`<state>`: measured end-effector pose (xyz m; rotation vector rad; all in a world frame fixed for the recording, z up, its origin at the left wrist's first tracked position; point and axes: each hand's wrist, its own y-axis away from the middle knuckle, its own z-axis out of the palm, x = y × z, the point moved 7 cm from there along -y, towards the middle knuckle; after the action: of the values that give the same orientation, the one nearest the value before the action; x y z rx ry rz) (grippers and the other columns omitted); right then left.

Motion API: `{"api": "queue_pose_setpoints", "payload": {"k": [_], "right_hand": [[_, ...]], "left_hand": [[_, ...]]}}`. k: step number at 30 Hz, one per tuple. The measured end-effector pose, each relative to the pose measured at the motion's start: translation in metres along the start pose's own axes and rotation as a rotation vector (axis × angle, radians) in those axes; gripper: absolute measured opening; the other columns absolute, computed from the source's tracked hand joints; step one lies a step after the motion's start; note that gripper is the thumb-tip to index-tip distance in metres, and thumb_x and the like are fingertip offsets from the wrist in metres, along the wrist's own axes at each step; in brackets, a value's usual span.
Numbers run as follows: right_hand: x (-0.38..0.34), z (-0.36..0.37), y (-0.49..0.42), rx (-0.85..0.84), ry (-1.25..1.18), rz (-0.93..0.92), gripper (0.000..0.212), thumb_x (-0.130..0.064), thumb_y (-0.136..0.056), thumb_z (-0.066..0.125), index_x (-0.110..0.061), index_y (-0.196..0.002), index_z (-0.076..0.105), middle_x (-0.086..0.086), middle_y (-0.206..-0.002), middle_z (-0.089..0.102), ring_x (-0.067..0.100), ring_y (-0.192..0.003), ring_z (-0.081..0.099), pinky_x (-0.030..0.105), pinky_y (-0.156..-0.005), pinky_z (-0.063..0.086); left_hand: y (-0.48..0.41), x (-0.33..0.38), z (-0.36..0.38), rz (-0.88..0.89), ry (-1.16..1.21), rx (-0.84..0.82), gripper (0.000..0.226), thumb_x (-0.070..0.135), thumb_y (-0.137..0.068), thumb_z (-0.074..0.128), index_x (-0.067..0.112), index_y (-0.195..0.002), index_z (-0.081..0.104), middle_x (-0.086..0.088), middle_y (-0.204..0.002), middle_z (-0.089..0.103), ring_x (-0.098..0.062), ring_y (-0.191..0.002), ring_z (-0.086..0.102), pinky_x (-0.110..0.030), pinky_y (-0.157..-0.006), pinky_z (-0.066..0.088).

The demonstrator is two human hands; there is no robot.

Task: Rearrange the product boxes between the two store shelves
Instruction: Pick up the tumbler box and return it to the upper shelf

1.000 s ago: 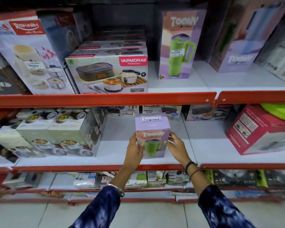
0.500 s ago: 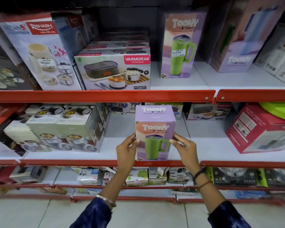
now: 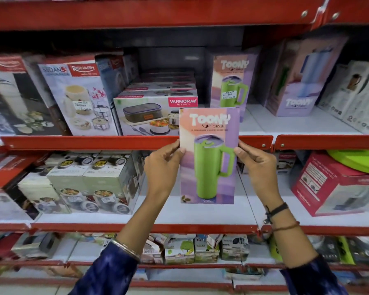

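I hold a purple and pink Toony tumbler box (image 3: 208, 133) with a green mug printed on it, upright in the air in front of the red edge of the upper shelf (image 3: 115, 142). My left hand (image 3: 162, 169) grips its left side and my right hand (image 3: 257, 169) grips its right side. A second Toony tumbler box (image 3: 232, 81) stands on the upper shelf just behind the held one. The lower shelf (image 3: 158, 216) lies below the box, white with a red front edge.
On the upper shelf stand a stack of Varmora lunch boxes (image 3: 153, 111), a Rishabh casserole box (image 3: 77, 96) and a larger purple Toony box (image 3: 296, 86). The lower shelf holds green lunch-jar boxes (image 3: 90, 184) at left and a red Varmora box (image 3: 337, 184) at right.
Both hands have lifted the Toony tumbler box from the lower shelf up to the level of the upper shelf's edge. The camera has tilted upward.
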<state>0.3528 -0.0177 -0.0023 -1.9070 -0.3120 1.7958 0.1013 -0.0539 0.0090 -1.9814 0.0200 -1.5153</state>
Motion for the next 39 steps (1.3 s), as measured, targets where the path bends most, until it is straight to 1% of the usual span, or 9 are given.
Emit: {"api": "queue_pose_setpoints", "payload": {"k": [3, 7, 12, 15, 21, 25, 30, 34, 39], "right_hand": [[-0.002, 0.0, -0.004, -0.021, 0.034, -0.023, 0.033, -0.008, -0.082, 0.067, -0.014, -0.113, 0.057, 0.002, -0.115, 0.061, -0.013, -0.084, 0.061, 0.009, -0.079, 0.05], [-0.005, -0.007, -0.002, -0.013, 0.07, -0.039, 0.033, -0.01, -0.083, 0.066, -0.014, -0.114, 0.056, 0.007, -0.113, 0.063, -0.015, -0.076, 0.06, 0.008, -0.073, 0.05], [-0.032, -0.017, -0.019, 0.013, 0.062, -0.123, 0.035, -0.009, -0.083, 0.065, -0.011, -0.118, 0.058, 0.005, -0.118, 0.061, -0.015, -0.087, 0.057, 0.008, -0.08, 0.048], [-0.048, -0.022, -0.04, -0.007, 0.06, -0.154, 0.047, -0.01, -0.08, 0.07, -0.012, -0.125, 0.057, -0.012, -0.114, 0.066, -0.01, -0.087, 0.055, 0.011, -0.081, 0.048], [-0.068, -0.037, -0.087, 0.044, 0.075, -0.262, 0.056, -0.009, -0.082, 0.069, -0.015, -0.133, 0.048, -0.007, -0.129, 0.055, -0.002, -0.106, 0.06, 0.023, -0.097, 0.048], [-0.051, -0.037, -0.11, 0.076, 0.096, -0.261, 0.056, -0.007, -0.083, 0.067, -0.014, -0.134, 0.046, -0.003, -0.133, 0.05, -0.007, -0.106, 0.058, 0.032, -0.101, 0.048], [-0.018, -0.031, -0.127, 0.097, 0.112, -0.228, 0.055, -0.006, -0.083, 0.066, -0.009, -0.134, 0.045, -0.009, -0.124, 0.05, -0.02, -0.097, 0.054, 0.022, -0.098, 0.047], [-0.002, -0.029, -0.149, 0.093, 0.087, -0.216, 0.056, -0.006, -0.083, 0.066, -0.008, -0.134, 0.044, -0.002, -0.131, 0.047, -0.015, -0.102, 0.053, 0.008, -0.095, 0.043], [0.022, -0.023, -0.162, 0.01, 0.09, -0.168, 0.06, -0.002, -0.083, 0.064, -0.008, -0.137, 0.04, 0.006, -0.138, 0.047, -0.01, -0.107, 0.055, 0.022, -0.101, 0.044]], "left_hand": [[-0.005, 0.0, 0.006, -0.008, -0.015, -0.029, 0.031, 0.033, -0.077, 0.064, 0.022, -0.105, 0.07, 0.001, -0.097, 0.075, -0.004, -0.082, 0.067, -0.044, -0.077, 0.058], [-0.001, 0.007, 0.011, 0.032, -0.036, -0.033, 0.03, 0.033, -0.078, 0.064, 0.022, -0.105, 0.07, 0.003, -0.097, 0.074, -0.001, -0.08, 0.066, -0.042, -0.075, 0.059], [-0.014, 0.035, 0.026, 0.129, 0.015, -0.03, 0.027, 0.017, -0.083, 0.065, 0.014, -0.109, 0.068, 0.0, -0.104, 0.072, 0.013, -0.079, 0.06, -0.027, -0.08, 0.056], [-0.028, 0.058, 0.039, 0.191, 0.062, -0.012, 0.033, 0.011, -0.084, 0.064, 0.012, -0.117, 0.063, 0.009, -0.107, 0.066, 0.015, -0.08, 0.059, -0.011, -0.078, 0.05], [-0.058, 0.089, 0.073, 0.376, 0.047, 0.015, 0.041, 0.007, -0.088, 0.059, 0.011, -0.129, 0.051, 0.011, -0.11, 0.059, -0.007, -0.083, 0.061, -0.017, -0.079, 0.051], [-0.073, 0.08, 0.1, 0.463, -0.051, 0.01, 0.045, -0.002, -0.088, 0.055, 0.006, -0.132, 0.046, 0.007, -0.107, 0.059, -0.005, -0.086, 0.057, -0.005, -0.078, 0.045], [-0.088, 0.052, 0.123, 0.428, -0.097, -0.005, 0.046, 0.0, -0.091, 0.051, 0.009, -0.135, 0.042, 0.003, -0.105, 0.065, -0.011, -0.079, 0.048, -0.038, -0.074, 0.05], [-0.102, 0.047, 0.138, 0.417, -0.122, 0.007, 0.045, -0.002, -0.09, 0.05, 0.008, -0.133, 0.045, -0.021, -0.099, 0.071, -0.011, -0.077, 0.047, -0.04, -0.072, 0.05], [-0.115, 0.021, 0.152, 0.349, -0.211, -0.064, 0.05, 0.001, -0.091, 0.048, 0.014, -0.139, 0.037, -0.023, -0.083, 0.067, -0.018, -0.059, 0.046, -0.044, -0.057, 0.049]]}}
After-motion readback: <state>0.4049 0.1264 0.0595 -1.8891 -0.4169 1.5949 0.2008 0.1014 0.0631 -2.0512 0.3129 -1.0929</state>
